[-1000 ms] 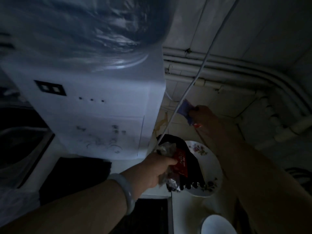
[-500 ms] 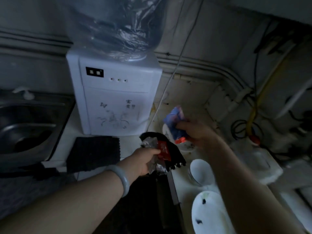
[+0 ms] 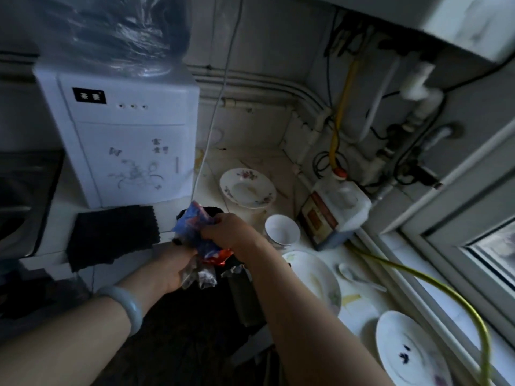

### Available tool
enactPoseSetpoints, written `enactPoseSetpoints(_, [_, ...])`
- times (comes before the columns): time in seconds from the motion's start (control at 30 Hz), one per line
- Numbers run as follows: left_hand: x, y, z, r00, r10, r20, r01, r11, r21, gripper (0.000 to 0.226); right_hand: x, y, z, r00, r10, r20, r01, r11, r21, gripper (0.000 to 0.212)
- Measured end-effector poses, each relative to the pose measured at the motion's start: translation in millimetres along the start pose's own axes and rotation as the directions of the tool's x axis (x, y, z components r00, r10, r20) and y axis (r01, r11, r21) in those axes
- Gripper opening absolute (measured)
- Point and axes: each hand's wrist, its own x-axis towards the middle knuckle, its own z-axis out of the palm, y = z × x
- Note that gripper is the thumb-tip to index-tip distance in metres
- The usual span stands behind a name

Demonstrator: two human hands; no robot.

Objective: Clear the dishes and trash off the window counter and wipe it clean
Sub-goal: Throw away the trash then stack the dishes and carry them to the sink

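My right hand [image 3: 228,232] grips a crumpled blue wrapper [image 3: 192,227] and holds it against the bundle in my left hand [image 3: 172,268]. My left hand clutches a wad of trash [image 3: 202,274]: silver foil, a red wrapper and a black bag. On the window counter [image 3: 359,305] stand a floral bowl [image 3: 246,188], a white cup [image 3: 282,229], a white plate [image 3: 315,280], a spoon [image 3: 354,274] and a second plate [image 3: 409,349] near the front.
A white water dispenser [image 3: 122,140] stands at the left with a dark cloth [image 3: 111,235] in front of it. An oil jug [image 3: 334,207] sits by the wall pipes. A yellow hose [image 3: 434,285] runs along the window frame. A sink [image 3: 25,196] is at far left.
My right hand carried the blue wrapper from the back of the counter toward me and down onto the trash in my left hand. The view tilted down, showing more dishes.
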Motion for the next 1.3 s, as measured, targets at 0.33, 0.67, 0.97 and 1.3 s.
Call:
enactPoseSetpoints(0.33, [-37,-30,4,1.0,-0.003,-0.006,0.003,0.999,0.034,0.006,-34,27,-7,0.993,-0.052,0.101,0.062,0.994,-0.095,0.034])
enactPoseSetpoints(0.67, [-107,-71,-19,0.99,0.067,-0.125,-0.086,0.984,-0.154,0.009,-61,34,43,0.968,-0.095,0.234,0.072,0.992,0.105,0.02])
enactPoseSetpoints(0.97, [-224,-144,-114,0.879,0.084,-0.469,-0.235,0.933,-0.274,0.018,-100,8,197,0.823,-0.054,0.566,0.056,0.998,0.014,0.029])
enactPoseSetpoints(1.3, [-357,-224,-209,0.705,0.012,-0.709,-0.327,0.893,-0.31,0.019,-179,-10,380,0.591,0.107,0.799,0.091,0.976,-0.198,0.031])
